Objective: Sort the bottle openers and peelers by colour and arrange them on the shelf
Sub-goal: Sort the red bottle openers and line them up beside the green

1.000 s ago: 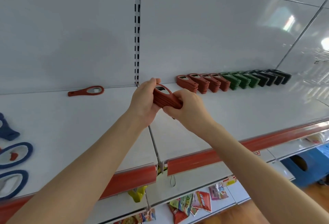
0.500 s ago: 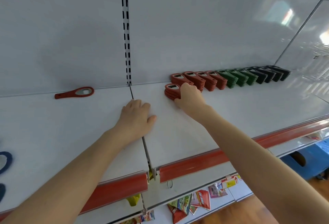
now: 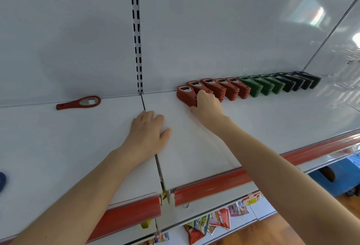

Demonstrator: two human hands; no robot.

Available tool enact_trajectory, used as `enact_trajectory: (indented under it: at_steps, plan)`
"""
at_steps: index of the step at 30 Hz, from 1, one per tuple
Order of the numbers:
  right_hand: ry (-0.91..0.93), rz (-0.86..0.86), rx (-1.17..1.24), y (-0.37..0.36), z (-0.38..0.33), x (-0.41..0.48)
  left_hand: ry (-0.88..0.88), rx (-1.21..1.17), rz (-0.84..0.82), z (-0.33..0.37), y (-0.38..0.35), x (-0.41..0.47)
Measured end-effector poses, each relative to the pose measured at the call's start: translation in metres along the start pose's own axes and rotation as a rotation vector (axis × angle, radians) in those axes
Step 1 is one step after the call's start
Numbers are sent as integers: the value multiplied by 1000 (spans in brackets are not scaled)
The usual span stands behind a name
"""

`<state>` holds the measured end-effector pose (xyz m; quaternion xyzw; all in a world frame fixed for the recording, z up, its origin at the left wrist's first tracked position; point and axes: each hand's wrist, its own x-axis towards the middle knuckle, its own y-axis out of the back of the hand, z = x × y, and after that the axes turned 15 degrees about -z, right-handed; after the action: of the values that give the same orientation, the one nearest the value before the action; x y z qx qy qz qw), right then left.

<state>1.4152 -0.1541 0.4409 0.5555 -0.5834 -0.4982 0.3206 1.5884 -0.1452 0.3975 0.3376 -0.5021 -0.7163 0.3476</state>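
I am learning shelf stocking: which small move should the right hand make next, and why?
Probably push the stack of red plastic bottle openers back, level with the neighbouring red stacks, then release. The right hand grips its near end, and it sits slightly forward of the row.

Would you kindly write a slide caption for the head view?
Right hand holds a red opener stack beside the colour-sorted row; left hand rests flat on the shelf.
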Motion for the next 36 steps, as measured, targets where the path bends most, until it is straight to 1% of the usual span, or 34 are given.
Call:
enact_trajectory:
  at_steps: [7,11,17,19,23,27,33,36]
  plan:
    - [-19,9,-42,3,-10,15,4,-5,7,0,0,-1]
    - [-43,9,-21,4,-12,19,-2,7,19,-1,-2,1]
    - [-23,9,41,3,-6,15,5,12,18,0,-1,0]
    - [1,35,32,3,-3,12,4,14,20,0,-1,1]
    - [85,143,-76,0,1,10,4,5,20,0,-1,0]
    - [125,176,-92,-1,4,11,5,5,3,0,0,0]
    - [125,164,-56,2,5,11,7,-4,-22,2,2,-2]
    - [120,120,-13,3,3,8,3,-23,-30,3,3,-2]
